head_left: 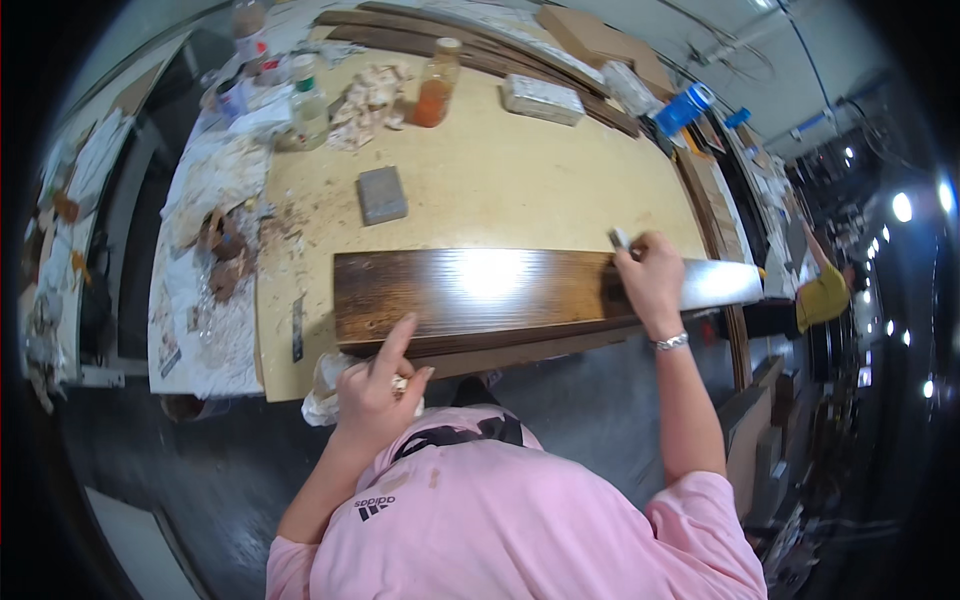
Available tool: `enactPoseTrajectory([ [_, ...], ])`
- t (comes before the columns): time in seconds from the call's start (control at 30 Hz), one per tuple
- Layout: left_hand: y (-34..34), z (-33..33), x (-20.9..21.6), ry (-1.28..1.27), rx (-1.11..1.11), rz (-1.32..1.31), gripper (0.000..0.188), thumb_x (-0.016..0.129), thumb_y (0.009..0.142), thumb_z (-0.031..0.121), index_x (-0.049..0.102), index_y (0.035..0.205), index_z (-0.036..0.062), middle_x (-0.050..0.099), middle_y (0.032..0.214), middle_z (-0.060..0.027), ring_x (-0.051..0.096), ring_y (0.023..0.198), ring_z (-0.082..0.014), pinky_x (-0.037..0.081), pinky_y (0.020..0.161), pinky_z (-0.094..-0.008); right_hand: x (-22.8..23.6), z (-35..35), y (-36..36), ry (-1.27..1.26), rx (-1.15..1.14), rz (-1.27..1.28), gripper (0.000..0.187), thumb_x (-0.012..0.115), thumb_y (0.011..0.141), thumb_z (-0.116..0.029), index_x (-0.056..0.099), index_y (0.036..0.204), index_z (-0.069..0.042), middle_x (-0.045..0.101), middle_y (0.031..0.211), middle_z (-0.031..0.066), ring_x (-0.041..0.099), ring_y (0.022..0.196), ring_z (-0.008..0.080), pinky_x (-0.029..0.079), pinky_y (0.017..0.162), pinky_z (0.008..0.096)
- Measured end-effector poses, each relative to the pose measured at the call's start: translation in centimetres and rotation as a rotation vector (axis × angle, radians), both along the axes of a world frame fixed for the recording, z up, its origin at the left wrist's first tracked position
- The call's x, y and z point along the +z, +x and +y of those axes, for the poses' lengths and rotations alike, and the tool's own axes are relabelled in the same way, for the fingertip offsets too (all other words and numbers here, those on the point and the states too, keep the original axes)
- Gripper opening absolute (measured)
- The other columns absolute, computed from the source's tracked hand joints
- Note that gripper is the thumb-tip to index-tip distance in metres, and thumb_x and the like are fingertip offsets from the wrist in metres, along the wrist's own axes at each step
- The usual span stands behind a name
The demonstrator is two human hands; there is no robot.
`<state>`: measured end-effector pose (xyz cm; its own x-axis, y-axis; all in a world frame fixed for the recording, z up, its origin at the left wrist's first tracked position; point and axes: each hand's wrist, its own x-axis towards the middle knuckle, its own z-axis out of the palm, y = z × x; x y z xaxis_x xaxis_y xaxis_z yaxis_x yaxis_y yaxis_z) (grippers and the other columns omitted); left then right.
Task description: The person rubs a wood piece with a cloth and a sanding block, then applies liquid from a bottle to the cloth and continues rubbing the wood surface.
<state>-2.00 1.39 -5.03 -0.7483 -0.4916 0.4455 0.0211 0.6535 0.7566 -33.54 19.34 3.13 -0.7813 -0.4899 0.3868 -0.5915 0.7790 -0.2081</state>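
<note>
A long, glossy dark-brown stained wood board lies across the near side of the table. My left hand is at its near left edge, index finger stretched out to the board's surface. The other fingers are curled round a crumpled whitish rag that hangs out beside the hand. Over the right part of the board, my right hand pinches a small pale grey stick-like piece; its exact kind cannot be made out. A grey rectangular block sits on the table beyond the board.
The yellowish table holds a bottle of orange liquid, a clear bottle, a crumpled cloth and a wrapped white block. Wooden strips lie along the back. At the far right a person in yellow is visible.
</note>
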Motion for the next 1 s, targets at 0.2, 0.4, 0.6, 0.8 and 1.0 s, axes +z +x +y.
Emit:
enactPoseTrajectory([
  [0.2,0.2,-0.2,-0.3,0.006,0.037,-0.057,0.070,0.073,0.075,-0.007,0.050,0.141,-0.0057,0.063,0.063,-0.0083,0.063,0.055,-0.0196,0.051,0.059,-0.0307,-0.3,-10.3,10.8,-0.281,0.434,-0.232,0.018,0.071,0.079,-0.016,0.060,0.081,-0.001,0.062,0.083,0.0207,0.064,0.074,0.0400,0.053,0.068,0.0471],
  [0.4,0.9,-0.3,-0.3,0.016,0.056,-0.081,0.073,0.072,0.078,-0.007,0.045,0.146,-0.0064,0.059,0.062,-0.0067,0.058,0.055,-0.0165,0.049,0.061,-0.0285,-0.4,-1.3,1.2,-0.035,-0.013,-0.126,0.021,0.067,0.083,-0.023,0.064,0.083,-0.002,0.068,0.076,0.0210,0.069,0.073,0.0407,0.055,0.067,0.0495],
  [0.6,0.3,0.8,2.7,0.360,0.085,-0.229,0.065,0.068,0.081,-0.007,0.049,0.144,-0.0014,0.058,0.066,-0.0032,0.053,0.060,-0.0114,0.046,0.064,-0.0251,-0.3,8.5,-8.6,0.005,-0.362,-0.028,0.028,0.069,0.083,-0.030,0.070,0.084,-0.002,0.070,0.089,0.0215,0.070,0.084,0.0386,0.055,0.074,0.0483],
  [0.8,0.5,-0.6,9.2,0.057,0.221,-0.147,0.032,0.065,0.087,-0.001,0.069,0.119,-0.0044,0.062,0.082,-0.0037,0.053,0.067,-0.0089,0.045,0.062,-0.0245,-1.4,4.0,-2.8,-0.160,0.078,-0.113,0.021,0.067,0.082,-0.025,0.066,0.085,-0.005,0.065,0.091,0.0151,0.067,0.082,0.0368,0.053,0.075,0.0468],
  [1.0,-4.9,2.5,11.2,-0.035,0.200,-0.088,0.031,0.067,0.089,0.007,0.069,0.118,-0.0049,0.063,0.084,-0.0046,0.055,0.068,-0.0092,0.044,0.061,-0.0232,-1.4,14.6,-14.7,-0.104,-0.213,-0.059,0.023,0.066,0.081,-0.031,0.071,0.086,-0.009,0.071,0.089,0.0165,0.069,0.087,0.0371,0.055,0.079,0.0478],
])
